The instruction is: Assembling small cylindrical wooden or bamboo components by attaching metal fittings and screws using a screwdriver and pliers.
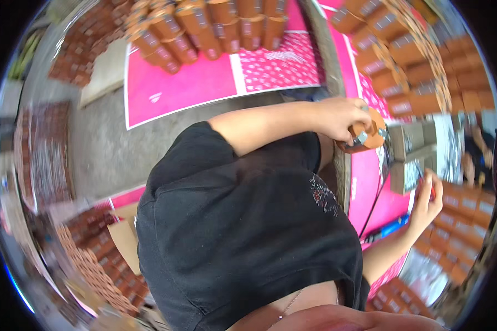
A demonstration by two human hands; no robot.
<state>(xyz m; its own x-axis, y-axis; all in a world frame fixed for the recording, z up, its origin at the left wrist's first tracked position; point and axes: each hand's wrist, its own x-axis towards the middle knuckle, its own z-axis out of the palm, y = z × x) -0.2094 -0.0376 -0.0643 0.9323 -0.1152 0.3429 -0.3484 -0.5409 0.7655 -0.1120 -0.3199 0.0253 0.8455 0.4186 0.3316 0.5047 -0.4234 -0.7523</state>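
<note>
My left hand (345,118) is closed around an orange-brown, rounded block with silver metal fittings (370,135), held at the edge of the pink-covered table (364,182). My right hand (428,201) is raised beside a small open box (406,176) of metallic pieces. Its fingers are closed on a small red object (433,191), partly hidden by the hand; its kind is not clear. Near my right wrist a blue powered screwdriver (389,227) lies on the table, with a black cable running past it.
Another small box (408,138) adjoins the first. Stacks of orange-brown blocks (403,55) stand on the far right of the table, and more stacked blocks (204,25) sit on a pink-covered surface ahead. A clear plastic bag (422,276) lies on the right. Another person (477,146) is at the right edge.
</note>
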